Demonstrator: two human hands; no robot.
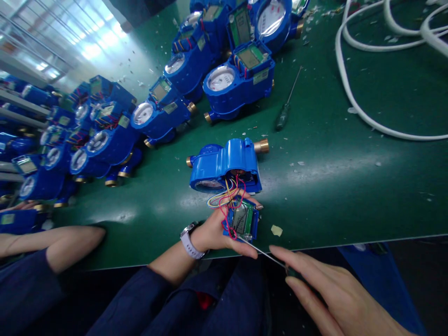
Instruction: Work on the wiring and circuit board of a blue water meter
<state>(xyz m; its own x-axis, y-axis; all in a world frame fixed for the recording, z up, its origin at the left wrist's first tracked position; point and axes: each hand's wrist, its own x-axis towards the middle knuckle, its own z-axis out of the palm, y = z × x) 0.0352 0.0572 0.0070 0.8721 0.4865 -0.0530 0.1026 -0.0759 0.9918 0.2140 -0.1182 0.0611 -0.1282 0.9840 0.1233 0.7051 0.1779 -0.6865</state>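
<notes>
1. Nearest to us, our right hand is pinching the handle of a thin screwdriver, fingers closed along it. Its shaft is running up and to the left, with the tip touching the lower corner of the small module.
2. Our left hand, a watch on its wrist, is gripping a small blue display module at the near edge of the green bench. We are holding the module with its green board and screen facing up and its long axis running roughly away from us.
3. Coloured wires are looping from the module up into the blue water meter just beyond it.
4. That meter is lying on the bench with its long axis running left to right, slightly tilted: one brass end is pointing right and a little away, the other left. Its dial is facing toward us and down.
5. A small pale scrap is lying just right of the module.
6. At the left, another person's forearm is resting on the bench edge.
7. Farther off, a second screwdriver is lying loose, pointing up and to the right.
8. Beyond, many blue meters are crowding the far left, and white cables are curving along the right.
</notes>
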